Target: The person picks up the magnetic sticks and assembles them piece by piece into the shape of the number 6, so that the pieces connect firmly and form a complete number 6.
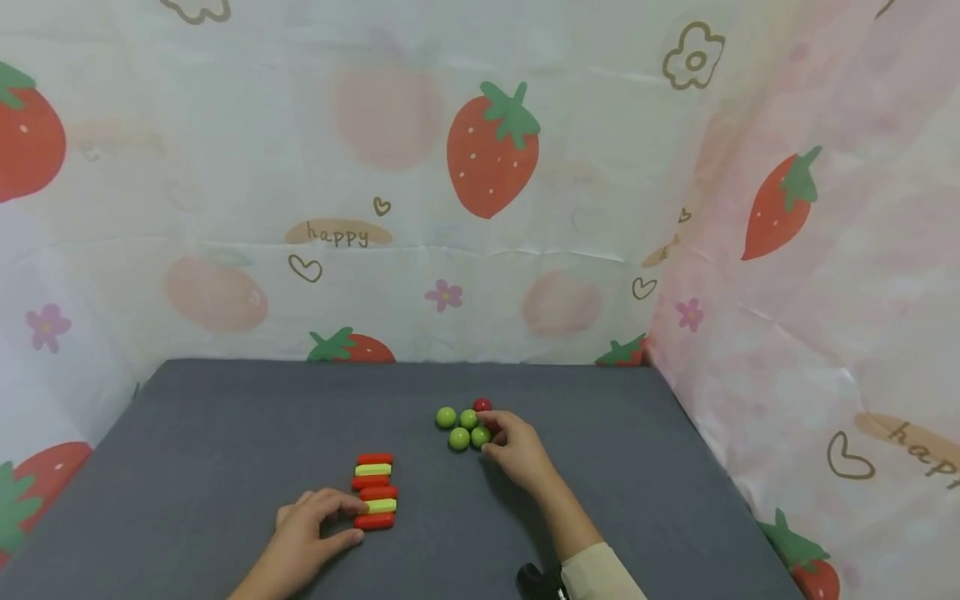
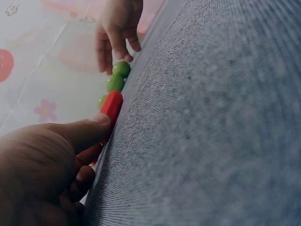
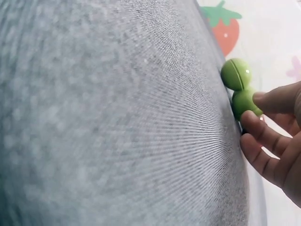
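Note:
My left hand (image 1: 303, 533) pinches the left end of the nearest red bar (image 1: 374, 521) between thumb and forefinger; in the left wrist view the thumb presses on this red bar (image 2: 112, 106). Beyond it, a yellow bar (image 1: 381, 506) and more red and yellow bars lie in a short column. With thumb and forefinger, my right hand (image 1: 517, 450) reaches around a partly hidden red ball (image 1: 492, 426) at the side of a cluster. Its thumb touches a green ball (image 3: 245, 102). Several green balls (image 1: 459, 438) and another red ball (image 1: 482, 404) make up the cluster.
All pieces lie on a dark grey table (image 1: 247, 433). A cloth (image 1: 585, 167) printed with strawberries stands behind it and along the sides. Near the right sleeve (image 1: 600, 573) is a black object (image 1: 534, 582) at the wrist.

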Demonstrator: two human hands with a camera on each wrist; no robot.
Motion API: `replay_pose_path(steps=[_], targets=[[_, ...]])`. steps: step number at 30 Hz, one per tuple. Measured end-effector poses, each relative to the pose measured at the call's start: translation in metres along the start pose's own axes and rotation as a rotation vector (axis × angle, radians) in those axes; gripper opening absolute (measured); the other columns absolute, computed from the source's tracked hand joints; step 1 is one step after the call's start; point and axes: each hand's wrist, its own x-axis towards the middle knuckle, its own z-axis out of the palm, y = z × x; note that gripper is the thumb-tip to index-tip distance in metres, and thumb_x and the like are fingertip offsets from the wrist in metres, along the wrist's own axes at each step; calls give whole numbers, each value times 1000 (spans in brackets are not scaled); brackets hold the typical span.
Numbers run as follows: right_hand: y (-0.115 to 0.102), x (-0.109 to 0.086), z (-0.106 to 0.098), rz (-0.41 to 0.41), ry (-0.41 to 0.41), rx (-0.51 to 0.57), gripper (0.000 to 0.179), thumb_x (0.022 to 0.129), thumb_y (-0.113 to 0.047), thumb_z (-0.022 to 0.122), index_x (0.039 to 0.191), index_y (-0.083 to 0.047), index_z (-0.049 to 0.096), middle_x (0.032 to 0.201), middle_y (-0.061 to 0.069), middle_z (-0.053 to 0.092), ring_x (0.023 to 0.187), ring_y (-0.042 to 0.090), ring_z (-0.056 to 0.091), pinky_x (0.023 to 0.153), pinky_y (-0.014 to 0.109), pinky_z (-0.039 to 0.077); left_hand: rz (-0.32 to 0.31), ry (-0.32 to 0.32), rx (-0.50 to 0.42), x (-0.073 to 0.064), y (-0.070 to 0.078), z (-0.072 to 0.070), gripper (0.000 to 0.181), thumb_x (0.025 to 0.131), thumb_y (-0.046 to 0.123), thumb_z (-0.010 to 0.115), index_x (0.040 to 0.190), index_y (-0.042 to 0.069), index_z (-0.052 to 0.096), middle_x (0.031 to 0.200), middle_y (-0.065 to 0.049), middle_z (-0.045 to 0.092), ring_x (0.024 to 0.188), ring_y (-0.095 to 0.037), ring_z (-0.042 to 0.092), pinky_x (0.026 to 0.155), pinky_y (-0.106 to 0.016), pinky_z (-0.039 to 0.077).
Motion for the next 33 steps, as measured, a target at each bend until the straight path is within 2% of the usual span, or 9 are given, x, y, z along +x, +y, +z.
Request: replay_pose_path(steps=[11, 19, 25, 28, 30, 33], targets=[[3, 5, 4, 37, -9, -28, 49, 82, -7, 76, 128, -17, 63, 125, 5, 63, 80, 12, 57, 64, 24, 50, 12, 28, 19, 1, 0, 2, 24, 74, 42, 80, 92, 48, 66, 97, 28, 62, 92, -1, 50, 83, -37, 21], [0, 3, 6, 33, 1, -61, 45, 80, -5, 77, 122, -15, 66, 120, 6, 64, 77, 12, 54, 65, 26, 47, 7, 4, 16, 1, 1, 3, 23, 72, 45, 81, 89, 47, 66, 94, 29, 62, 97, -4, 54, 84, -38, 20], [-3, 0, 8, 37, 25, -101, 41, 79, -6, 77, 118, -17, 68, 115, 3, 66, 77, 11, 53, 67, 26, 45, 18, 5, 30, 0, 0, 3, 21, 73, 46, 80, 89, 47, 66, 92, 29, 61, 90, -1, 51, 82, -38, 20], [-4, -2, 7, 31, 32, -115, 39, 79, -6, 77, 116, -18, 69, 112, 2, 66, 76, 11, 52, 67, 26, 44, 16, 12, 26, 1, 0, 3, 21, 73, 45, 80, 88, 47, 66, 92, 30, 62, 93, -2, 53, 84, -38, 20], [-4, -2, 8, 23, 32, -126, 39, 79, -7, 78, 115, -18, 69, 110, 1, 67, 75, 11, 52, 66, 26, 44, 19, 14, 20, 1, 0, 2, 20, 74, 44, 80, 88, 47, 67, 93, 30, 62, 98, -5, 56, 90, -42, 21], [-3, -4, 8, 23, 33, -141, 38, 79, -9, 79, 114, -19, 70, 108, 0, 67, 75, 10, 51, 67, 27, 44, 24, 6, 23, 0, 0, 2, 19, 74, 47, 79, 88, 47, 66, 93, 29, 62, 98, -4, 56, 90, -42, 22]])
